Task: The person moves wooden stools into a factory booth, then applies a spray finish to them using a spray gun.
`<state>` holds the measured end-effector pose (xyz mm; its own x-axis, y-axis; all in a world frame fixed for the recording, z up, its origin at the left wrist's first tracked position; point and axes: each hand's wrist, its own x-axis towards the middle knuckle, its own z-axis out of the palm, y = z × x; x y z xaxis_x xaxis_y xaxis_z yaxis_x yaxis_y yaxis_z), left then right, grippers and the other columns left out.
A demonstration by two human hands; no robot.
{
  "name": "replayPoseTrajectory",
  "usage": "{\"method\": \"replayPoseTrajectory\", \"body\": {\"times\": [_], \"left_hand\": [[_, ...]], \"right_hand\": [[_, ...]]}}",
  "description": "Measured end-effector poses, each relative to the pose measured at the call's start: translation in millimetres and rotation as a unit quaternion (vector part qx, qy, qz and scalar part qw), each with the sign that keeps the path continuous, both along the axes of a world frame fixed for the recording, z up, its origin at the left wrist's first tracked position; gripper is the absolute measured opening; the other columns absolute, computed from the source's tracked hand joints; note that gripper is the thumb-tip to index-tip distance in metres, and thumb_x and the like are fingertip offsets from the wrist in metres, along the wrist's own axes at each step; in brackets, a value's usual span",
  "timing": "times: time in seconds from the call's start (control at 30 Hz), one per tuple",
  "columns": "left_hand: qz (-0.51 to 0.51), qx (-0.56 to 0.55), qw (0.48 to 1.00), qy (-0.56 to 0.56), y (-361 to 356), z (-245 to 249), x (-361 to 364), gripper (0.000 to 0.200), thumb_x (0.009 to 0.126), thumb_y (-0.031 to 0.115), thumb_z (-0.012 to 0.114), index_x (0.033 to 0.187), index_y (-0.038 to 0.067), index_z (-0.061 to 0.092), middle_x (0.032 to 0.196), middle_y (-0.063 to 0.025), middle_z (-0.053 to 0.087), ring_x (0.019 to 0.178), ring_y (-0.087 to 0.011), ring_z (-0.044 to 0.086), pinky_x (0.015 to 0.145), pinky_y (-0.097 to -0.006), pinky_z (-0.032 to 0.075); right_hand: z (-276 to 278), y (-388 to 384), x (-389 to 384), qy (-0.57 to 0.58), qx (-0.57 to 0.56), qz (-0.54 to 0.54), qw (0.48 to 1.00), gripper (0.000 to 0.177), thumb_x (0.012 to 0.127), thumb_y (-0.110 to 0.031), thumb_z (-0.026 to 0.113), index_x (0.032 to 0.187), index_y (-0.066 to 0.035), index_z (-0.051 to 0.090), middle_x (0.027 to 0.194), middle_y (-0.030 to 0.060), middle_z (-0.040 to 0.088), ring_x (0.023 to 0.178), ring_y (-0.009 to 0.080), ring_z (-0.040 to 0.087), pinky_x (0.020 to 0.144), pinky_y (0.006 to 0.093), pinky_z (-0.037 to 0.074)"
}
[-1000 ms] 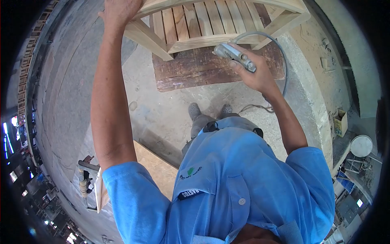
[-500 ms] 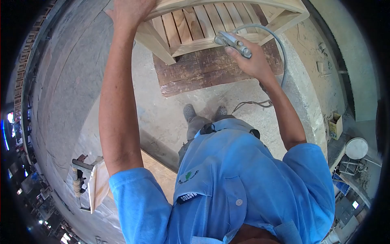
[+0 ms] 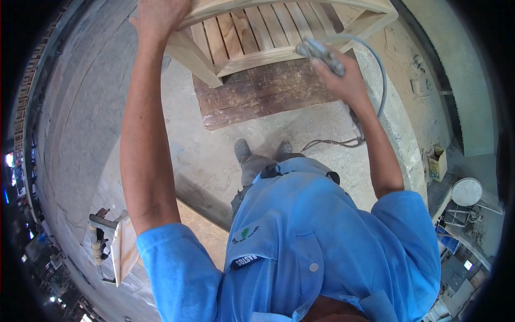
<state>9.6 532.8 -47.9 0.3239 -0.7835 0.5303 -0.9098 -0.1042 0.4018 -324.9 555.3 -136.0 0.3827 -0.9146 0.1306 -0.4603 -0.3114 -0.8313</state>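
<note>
My left hand (image 3: pixel 163 15) grips the upper left corner of a slatted wooden bench (image 3: pixel 252 63); its fingertips are hidden by the top edge of the view. Wrapped in my right hand (image 3: pixel 346 75) is a grey handheld air sander (image 3: pixel 322 55), slightly blurred. Its round head lies right at the bench's front rail, towards the right. A grey hose (image 3: pixel 384 80) loops from the tool past my right wrist. Under the bench is a worn brown board (image 3: pixel 263 104).
A loop of cable (image 3: pixel 332 143) lies on the concrete floor near my feet. Left of me are a wooden panel (image 3: pixel 206 231) and a clamp-like metal piece (image 3: pixel 99 241). At the right stand a small carton (image 3: pixel 437 163) and a round white lid (image 3: pixel 466 191).
The sander and my right hand have moved to the right along the front rail. The view has shifted slightly, and my left hand keeps its place on the bench corner.
</note>
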Motion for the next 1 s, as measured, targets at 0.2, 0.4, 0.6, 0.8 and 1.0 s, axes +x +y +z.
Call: {"method": "replayPoseTrajectory", "body": {"times": [0.2, 0.4, 0.6, 0.8, 1.0], "left_hand": [[0.035, 0.006, 0.999, 0.000, 0, -2, -6, 0.057, 0.091, 0.044, 0.049, 0.122, -0.003, 0.057, 0.119, -0.0262, 0.059, 0.114, -0.0393, 0.055, 0.097, -0.0446, 0.042], [0.032, 0.005, 0.999, 0.000, 8, 5, -14, 0.056, 0.091, 0.044, 0.049, 0.120, -0.003, 0.058, 0.115, -0.0266, 0.061, 0.112, -0.0395, 0.056, 0.095, -0.0442, 0.043], [0.056, 0.014, 0.998, 0.004, 0, 0, -8, 0.054, 0.091, 0.043, 0.049, 0.119, -0.002, 0.059, 0.115, -0.0263, 0.061, 0.111, -0.0398, 0.056, 0.094, -0.0442, 0.044], [0.044, 0.024, 0.999, 0.014, 3, 4, -15, 0.054, 0.091, 0.043, 0.048, 0.120, -0.001, 0.059, 0.116, -0.0265, 0.060, 0.112, -0.0401, 0.056, 0.094, -0.0447, 0.044], [0.057, 0.043, 0.997, 0.031, 2, 6, -11, 0.055, 0.091, 0.044, 0.047, 0.121, -0.001, 0.058, 0.118, -0.0266, 0.059, 0.113, -0.0398, 0.056, 0.095, -0.0443, 0.043]], "right_hand": [[0, 27, -36, 0.001, -0.020, 0.030, 0.999, 0.043, 0.085, -0.026, 0.069, 0.124, -0.009, 0.061, 0.101, 0.0108, 0.071, 0.091, 0.0141, 0.065, 0.081, 0.0292, 0.050], [16, -19, -15, -0.014, -0.007, -0.026, 1.000, 0.044, 0.086, -0.028, 0.069, 0.125, -0.009, 0.061, 0.096, 0.0091, 0.070, 0.084, 0.0133, 0.064, 0.078, 0.0287, 0.050], [-1, 10, -43, 0.022, -0.037, 0.019, 0.999, 0.047, 0.084, -0.032, 0.070, 0.125, -0.009, 0.061, 0.095, 0.0095, 0.070, 0.083, 0.0132, 0.064, 0.077, 0.0291, 0.050], [16, -2, -32, 0.024, -0.020, -0.034, 0.999, 0.049, 0.083, -0.034, 0.070, 0.125, -0.011, 0.061, 0.092, 0.0110, 0.071, 0.081, 0.0147, 0.065, 0.076, 0.0309, 0.051], [1, -41, -28, 0.055, -0.058, -0.067, 0.995, 0.048, 0.083, -0.035, 0.070, 0.125, -0.013, 0.061, 0.092, 0.0120, 0.071, 0.080, 0.0174, 0.066, 0.076, 0.0308, 0.051]]}}
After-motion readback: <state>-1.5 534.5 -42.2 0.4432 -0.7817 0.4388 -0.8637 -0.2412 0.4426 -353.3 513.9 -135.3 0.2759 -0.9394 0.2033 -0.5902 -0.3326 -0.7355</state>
